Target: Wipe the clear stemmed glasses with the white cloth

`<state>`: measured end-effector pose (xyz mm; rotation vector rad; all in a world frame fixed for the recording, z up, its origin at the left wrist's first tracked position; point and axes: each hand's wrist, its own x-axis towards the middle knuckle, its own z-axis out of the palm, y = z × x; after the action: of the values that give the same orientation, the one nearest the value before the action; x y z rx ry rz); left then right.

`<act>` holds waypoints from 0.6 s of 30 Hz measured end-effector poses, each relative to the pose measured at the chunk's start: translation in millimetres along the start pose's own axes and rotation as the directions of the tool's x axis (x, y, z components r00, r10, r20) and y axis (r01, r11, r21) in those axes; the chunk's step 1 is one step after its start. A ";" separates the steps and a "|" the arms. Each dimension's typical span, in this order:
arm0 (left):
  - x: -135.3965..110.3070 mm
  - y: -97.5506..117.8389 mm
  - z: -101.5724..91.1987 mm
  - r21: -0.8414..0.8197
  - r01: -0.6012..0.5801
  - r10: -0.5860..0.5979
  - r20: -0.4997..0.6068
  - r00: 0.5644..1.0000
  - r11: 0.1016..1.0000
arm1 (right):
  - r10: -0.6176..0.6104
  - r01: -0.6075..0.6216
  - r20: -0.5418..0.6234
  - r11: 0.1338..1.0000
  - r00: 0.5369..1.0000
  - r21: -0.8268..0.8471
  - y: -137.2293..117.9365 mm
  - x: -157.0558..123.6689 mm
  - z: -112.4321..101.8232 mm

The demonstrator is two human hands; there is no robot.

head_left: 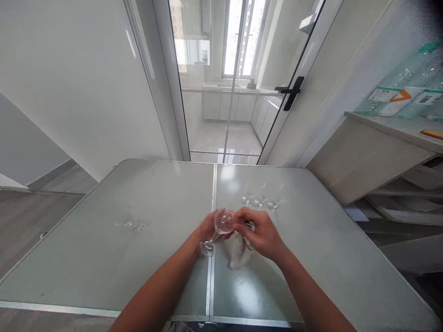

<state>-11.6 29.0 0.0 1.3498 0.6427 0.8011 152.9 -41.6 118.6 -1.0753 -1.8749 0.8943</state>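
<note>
A small clear stemmed glass (224, 221) is tilted over the table's middle seam, its foot pointing down to the left. My left hand (207, 226) is closed around its bowl from behind. My right hand (258, 228) pinches a whitish cloth (239, 253) at the rim side of the bowl, and the cloth hangs down below the fingers. Part of the glass rim is hidden by my right fingers. Just beyond my right hand, three clear stemmed glasses (260, 202) stand in a row.
Clear glassware (133, 225), faint in outline, is on the left half of the glossy grey table (166, 193). Behind the table is a glass door (235, 110) with a black handle (293, 93). Large plastic bottles (408, 87) stand on a wooden shelf (380, 147) at right.
</note>
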 end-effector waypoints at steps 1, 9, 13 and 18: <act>-0.4 0.0 1.0 -0.115 0.054 -0.040 0.117 0.992 0.992 | 0.045 -0.046 -0.053 0.999 0.998 -0.014 8.0 -13.2 -10.4; -4.6 8.1 9.8 -0.311 0.194 -0.043 0.432 0.901 0.930 | 0.318 -0.287 -0.329 0.948 0.889 0.140 27.1 -49.3 -9.3; -4.0 6.9 4.8 -0.347 0.114 -0.003 0.306 0.952 0.931 | 0.588 -0.321 -0.260 0.699 0.766 0.639 30.4 -68.8 -11.6; -7.1 3.9 7.7 -0.144 -0.090 0.105 0.101 0.989 0.985 | 0.733 -0.402 -0.145 0.514 0.665 0.758 53.7 -109.4 -18.2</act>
<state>-10.1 18.9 4.4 1.2948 0.4303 0.8307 224.4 -115.4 50.6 -1.3025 -0.6194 1.4176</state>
